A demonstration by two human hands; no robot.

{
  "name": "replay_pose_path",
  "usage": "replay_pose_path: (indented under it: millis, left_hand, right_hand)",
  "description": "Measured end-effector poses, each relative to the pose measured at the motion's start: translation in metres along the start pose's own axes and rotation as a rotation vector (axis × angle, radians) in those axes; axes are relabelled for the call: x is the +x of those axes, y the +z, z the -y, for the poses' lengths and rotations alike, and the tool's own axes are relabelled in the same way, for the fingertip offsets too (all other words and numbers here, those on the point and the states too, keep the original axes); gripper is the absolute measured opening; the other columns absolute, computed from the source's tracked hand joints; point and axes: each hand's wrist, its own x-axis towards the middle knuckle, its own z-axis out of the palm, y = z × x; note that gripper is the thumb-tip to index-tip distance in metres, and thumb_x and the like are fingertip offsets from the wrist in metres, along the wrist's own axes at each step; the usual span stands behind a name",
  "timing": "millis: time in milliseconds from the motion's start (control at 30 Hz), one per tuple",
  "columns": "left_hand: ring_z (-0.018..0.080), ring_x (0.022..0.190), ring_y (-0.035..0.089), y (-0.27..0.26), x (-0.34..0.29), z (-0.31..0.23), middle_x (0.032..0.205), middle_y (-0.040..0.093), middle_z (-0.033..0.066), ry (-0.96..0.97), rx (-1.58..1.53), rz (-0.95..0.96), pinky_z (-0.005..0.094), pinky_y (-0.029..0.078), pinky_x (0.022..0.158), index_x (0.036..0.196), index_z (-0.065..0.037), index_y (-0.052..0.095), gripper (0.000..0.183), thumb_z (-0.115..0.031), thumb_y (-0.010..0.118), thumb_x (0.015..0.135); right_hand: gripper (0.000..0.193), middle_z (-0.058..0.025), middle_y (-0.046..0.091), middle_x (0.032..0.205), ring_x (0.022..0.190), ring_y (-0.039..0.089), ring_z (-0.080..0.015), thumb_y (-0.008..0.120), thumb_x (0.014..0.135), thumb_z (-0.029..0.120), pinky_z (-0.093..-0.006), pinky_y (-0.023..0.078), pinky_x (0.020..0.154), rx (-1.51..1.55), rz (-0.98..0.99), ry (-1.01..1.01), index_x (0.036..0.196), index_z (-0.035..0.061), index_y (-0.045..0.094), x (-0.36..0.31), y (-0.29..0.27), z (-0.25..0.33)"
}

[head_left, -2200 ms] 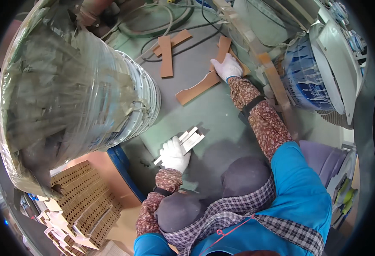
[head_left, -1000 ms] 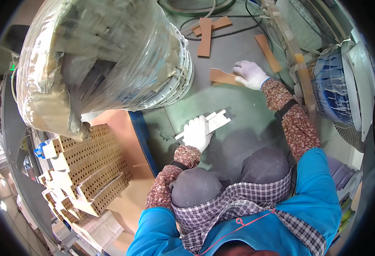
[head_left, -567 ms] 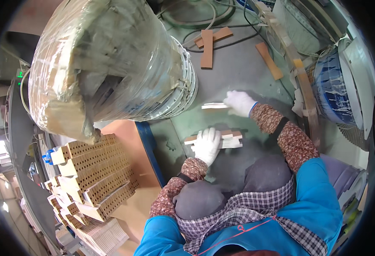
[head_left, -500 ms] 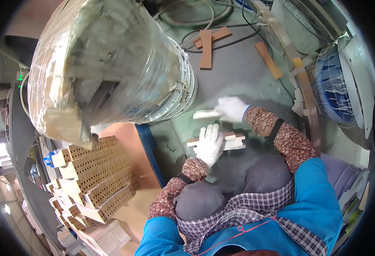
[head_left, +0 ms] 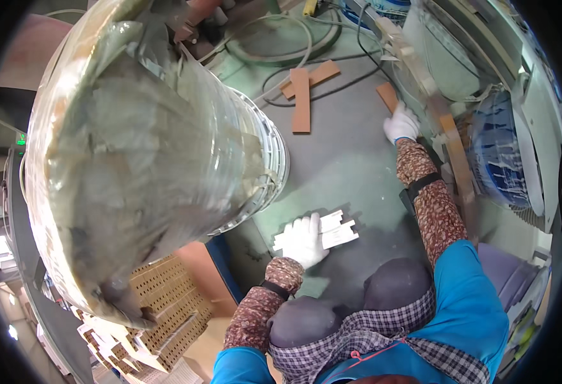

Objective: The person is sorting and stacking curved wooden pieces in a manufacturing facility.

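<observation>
My left hand (head_left: 305,242), in a white glove, lies over a small bundle of white strips (head_left: 338,234) on the grey floor. Its fingers curl over the far side of the bundle; stepped strip ends stick out on both sides. Farther off to the right, my gloved right hand (head_left: 401,123) is closed over the near end of a reddish-brown flat board (head_left: 387,96), hiding most of it. Only the board's far end shows. Left of it lie two more reddish-brown boards, one (head_left: 301,105) resting across the other (head_left: 327,73).
A large bucket (head_left: 230,153) wrapped in clear film stands close at the left. Below it are stacked tan pieces with rows of holes (head_left: 175,301). Hoses and a black cable (head_left: 348,93) lie at the back. A blue film-wrapped bucket (head_left: 502,150) stands right, behind a wooden edge (head_left: 454,141).
My right hand has left the bundle, no longer holding a white strip, and reached far right to the brown board. My left hand stays on the strips. The view has shifted.
</observation>
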Motion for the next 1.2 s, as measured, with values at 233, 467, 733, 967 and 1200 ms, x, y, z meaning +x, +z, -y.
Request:
replay_pose_path:
  millis: [233,467,733,967,1200]
  left_hand:
    - [0.0335,0.095,0.058,0.010,-0.001,0.008,0.102,0.060,0.0149,-0.007,0.014,-0.028,0.0468,0.044,0.084,0.122,-0.005,0.052,0.070,-0.030,0.080,0.063]
    - [0.0325,0.093,0.059,0.016,0.000,0.011,0.101,0.060,0.0135,0.026,0.000,-0.058,0.0461,0.043,0.083,0.120,-0.004,0.053,0.068,-0.032,0.078,0.064]
    - [0.0333,0.097,0.059,0.014,0.004,0.013,0.104,0.061,0.0134,-0.020,-0.006,0.029,0.0480,0.046,0.083,0.122,-0.005,0.054,0.069,-0.039,0.075,0.065]
    - [0.0328,0.099,0.061,0.008,-0.007,0.018,0.108,0.061,0.0138,0.021,0.045,-0.050,0.0488,0.048,0.084,0.127,-0.004,0.051,0.080,-0.039,0.079,0.060]
    - [0.0323,0.099,0.061,0.021,0.005,0.013,0.107,0.061,0.0132,0.046,0.004,0.003,0.0478,0.048,0.083,0.127,-0.005,0.051,0.080,-0.041,0.079,0.061]
  right_hand:
    - [0.049,-0.0245,0.068,0.112,0.107,0.065,-0.0402,0.070,0.078,0.032,-0.0442,0.051,0.095,0.701,0.207,0.069,0.113,-0.0013,0.059,-0.011,0.002,0.054]
    - [0.064,-0.0219,0.065,0.124,0.113,0.065,-0.0348,0.071,0.081,0.044,-0.0422,0.051,0.097,0.488,0.322,-0.177,0.128,0.0036,0.053,-0.019,-0.015,0.192]
    - [0.044,-0.0172,0.065,0.119,0.112,0.064,-0.0324,0.072,0.077,0.027,-0.0425,0.052,0.095,0.157,0.397,-0.367,0.115,0.0060,0.065,0.012,-0.007,0.221]
    - [0.042,-0.0172,0.063,0.120,0.119,0.057,-0.0327,0.066,0.076,0.007,-0.0429,0.047,0.094,0.057,0.191,-0.821,0.118,0.0065,0.060,0.054,0.014,0.228]
    - [0.029,-0.0155,0.068,0.105,0.104,0.064,-0.0317,0.069,0.074,0.016,-0.0416,0.049,0.089,-0.125,0.201,-0.835,0.102,0.0082,0.069,0.046,0.010,0.199]
